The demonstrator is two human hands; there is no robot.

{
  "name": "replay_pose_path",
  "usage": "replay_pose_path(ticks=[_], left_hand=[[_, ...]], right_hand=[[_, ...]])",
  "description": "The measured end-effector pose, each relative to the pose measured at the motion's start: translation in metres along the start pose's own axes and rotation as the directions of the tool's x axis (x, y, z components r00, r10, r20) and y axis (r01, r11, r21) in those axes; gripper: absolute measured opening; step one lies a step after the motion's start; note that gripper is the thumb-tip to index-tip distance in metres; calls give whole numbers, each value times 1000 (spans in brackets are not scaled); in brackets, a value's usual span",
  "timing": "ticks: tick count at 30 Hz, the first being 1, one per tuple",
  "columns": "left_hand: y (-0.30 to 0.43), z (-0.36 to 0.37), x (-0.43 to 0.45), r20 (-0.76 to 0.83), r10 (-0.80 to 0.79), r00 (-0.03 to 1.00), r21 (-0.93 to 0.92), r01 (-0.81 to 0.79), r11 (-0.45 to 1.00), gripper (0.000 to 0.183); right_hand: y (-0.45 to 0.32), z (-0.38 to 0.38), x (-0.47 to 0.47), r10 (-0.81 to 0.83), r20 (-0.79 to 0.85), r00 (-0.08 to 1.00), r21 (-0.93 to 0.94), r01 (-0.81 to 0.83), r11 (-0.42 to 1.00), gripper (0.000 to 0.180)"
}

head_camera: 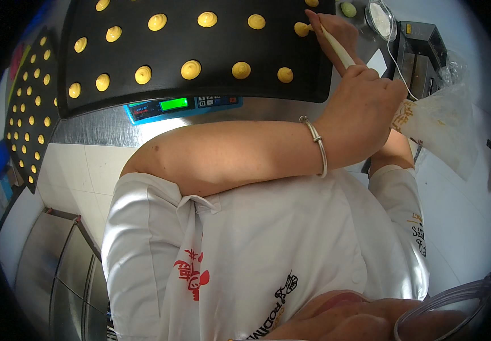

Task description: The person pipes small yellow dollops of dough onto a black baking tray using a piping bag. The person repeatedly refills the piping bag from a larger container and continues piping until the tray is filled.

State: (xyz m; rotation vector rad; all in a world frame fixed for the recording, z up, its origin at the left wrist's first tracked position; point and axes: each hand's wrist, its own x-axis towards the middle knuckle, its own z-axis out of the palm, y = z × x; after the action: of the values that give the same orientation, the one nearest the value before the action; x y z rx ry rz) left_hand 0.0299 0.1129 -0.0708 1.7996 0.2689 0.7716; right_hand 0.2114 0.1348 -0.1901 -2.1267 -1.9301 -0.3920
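My left hand (358,108), with a metal bangle at the wrist, is closed around the body of a pale piping bag (340,47). Nearer the tip, the fingers of my right hand (335,36) grip the same bag; my left hand covers part of that arm. The tip meets a yellow piped mound (301,29) at the right side of a black baking tray (164,47). Rows of similar round yellow mounds (191,69) sit spaced apart on this tray. Printed clear plastic (439,123) trails beyond my left hand, apparently the bag's loose end.
A blue digital scale (181,104) shows below the tray's near edge, on a steel table (96,128). Another tray (32,98) of yellow mounds is at left. Far right are a bowl of white stuff (381,19), a green round object (348,9) and a corded grey machine (422,53).
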Motion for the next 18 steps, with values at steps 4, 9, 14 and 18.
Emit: replay_pose_path(ticks=[4,9,14,18], left_hand=[[0,0,-1,-19,4,1000,-7,-4,1000,34],[2,-1,-1,-18,-5,1000,2,5,1000,33],[3,1,-3,-38,1,999,-21,-2,1000,31],[12,3,-3,-10,82,997,-39,-82,996,30]], right_hand=[[-4,-4,4,-45,-41,998,0,45,999,49],[-13,-9,7,-66,-70,995,1,67,998,48],[1,1,2,-94,-61,994,14,95,995,48],[1,-15,-3,53,82,995,-3,-53,999,45]])
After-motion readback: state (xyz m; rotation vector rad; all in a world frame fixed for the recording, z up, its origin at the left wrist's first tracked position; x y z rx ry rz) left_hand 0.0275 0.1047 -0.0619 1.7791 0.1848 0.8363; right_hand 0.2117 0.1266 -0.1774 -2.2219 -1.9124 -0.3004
